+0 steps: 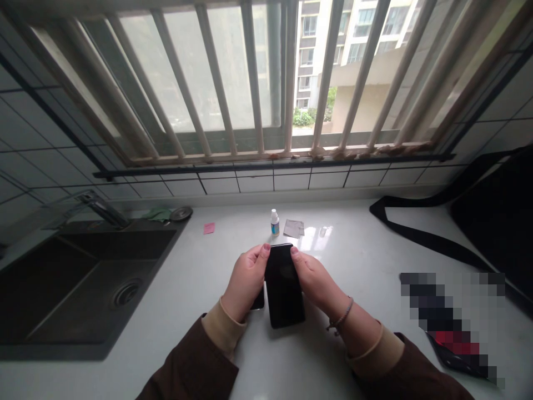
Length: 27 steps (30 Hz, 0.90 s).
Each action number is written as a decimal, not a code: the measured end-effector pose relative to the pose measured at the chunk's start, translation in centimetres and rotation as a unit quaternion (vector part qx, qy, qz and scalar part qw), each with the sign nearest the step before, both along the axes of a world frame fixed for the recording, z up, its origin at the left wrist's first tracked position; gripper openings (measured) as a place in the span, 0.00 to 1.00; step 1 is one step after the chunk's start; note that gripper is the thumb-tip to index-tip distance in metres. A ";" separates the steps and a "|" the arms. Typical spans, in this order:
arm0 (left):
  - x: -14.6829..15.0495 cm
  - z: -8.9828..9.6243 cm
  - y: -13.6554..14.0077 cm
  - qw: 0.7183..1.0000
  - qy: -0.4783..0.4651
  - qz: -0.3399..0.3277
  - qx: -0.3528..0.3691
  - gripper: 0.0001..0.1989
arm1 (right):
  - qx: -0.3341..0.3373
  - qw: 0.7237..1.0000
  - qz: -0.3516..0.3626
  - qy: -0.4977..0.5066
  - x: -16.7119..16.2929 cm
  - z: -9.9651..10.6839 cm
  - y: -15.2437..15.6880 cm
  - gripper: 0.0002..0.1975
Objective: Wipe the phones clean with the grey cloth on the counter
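A black smartphone [285, 289] is held between my two hands above the white counter, its dark face turned toward me. My left hand [245, 278] grips its upper left edge, thumb on the near side. On the opposite edge, my right hand [314, 275] closes the same way; its other fingers are hidden behind the phone. Partly covered by my left hand, a second dark, flat object [259, 300] shows on the counter. Just beyond the phone stands a small white bottle [274, 223] with a blue label, beside a grey folded cloth [293, 228].
A dark sink [137, 244] with a faucet [104, 208] lies at left. A pink paper slip [209, 228] rests on the white counter [187, 333]. A black bag strap [416, 236] and a blurred-out dark object [449, 328] are at right. Window bars [254, 83] rise behind.
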<state>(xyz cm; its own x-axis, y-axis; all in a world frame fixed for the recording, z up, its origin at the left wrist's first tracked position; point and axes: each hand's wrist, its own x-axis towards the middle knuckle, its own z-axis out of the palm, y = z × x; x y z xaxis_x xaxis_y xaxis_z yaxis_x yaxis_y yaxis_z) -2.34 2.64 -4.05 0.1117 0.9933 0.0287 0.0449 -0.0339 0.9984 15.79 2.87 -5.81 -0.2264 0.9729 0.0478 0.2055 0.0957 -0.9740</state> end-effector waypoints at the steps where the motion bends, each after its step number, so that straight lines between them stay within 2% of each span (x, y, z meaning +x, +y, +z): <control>1: 0.0 -0.1 0.0 1.000 -0.007 -0.004 -0.005 0.24 | 0.005 1.000 -0.002 -0.004 0.0 0.0 0.0 0.36; 4: 0.3 -0.5 -0.1 0.999 -0.038 0.012 -0.014 0.23 | 0.013 1.000 0.002 0.001 0.0 0.3 -0.1 0.36; 7: 0.4 -0.6 0.1 0.991 -0.102 0.084 -0.017 0.24 | 0.006 1.000 0.029 0.004 0.0 0.5 -0.2 0.34; 12: -0.2 -0.2 0.9 0.946 -0.192 0.262 -0.015 0.26 | -0.078 0.994 0.076 0.006 -0.2 0.4 -0.3 0.33; 15: -0.3 0.1 1.3 0.920 -0.227 0.319 -0.010 0.27 | -0.082 0.993 0.080 0.027 -0.2 0.5 -0.4 0.33; 17: -0.3 0.1 1.4 0.912 -0.249 0.325 -0.015 0.26 | -0.042 0.998 0.053 0.009 -0.1 0.5 -0.4 0.33; 19: -0.3 0.2 1.3 0.912 -0.269 0.309 -0.023 0.23 | 0.023 0.999 -0.002 -0.044 0.2 0.6 -0.4 0.32; 22: -0.3 0.4 1.2 0.921 -0.278 0.272 -0.036 0.19 | 0.104 0.983 -0.090 -0.122 0.9 0.5 0.0 0.30; 24: -0.4 0.5 1.1 0.929 -0.257 0.261 -0.050 0.18 | 0.128 0.972 -0.126 -0.153 1.3 0.5 0.3 0.30; 27: -0.5 0.5 0.9 0.952 -0.204 0.219 -0.068 0.21 | 0.141 0.965 -0.144 -0.170 1.7 0.4 0.6 0.29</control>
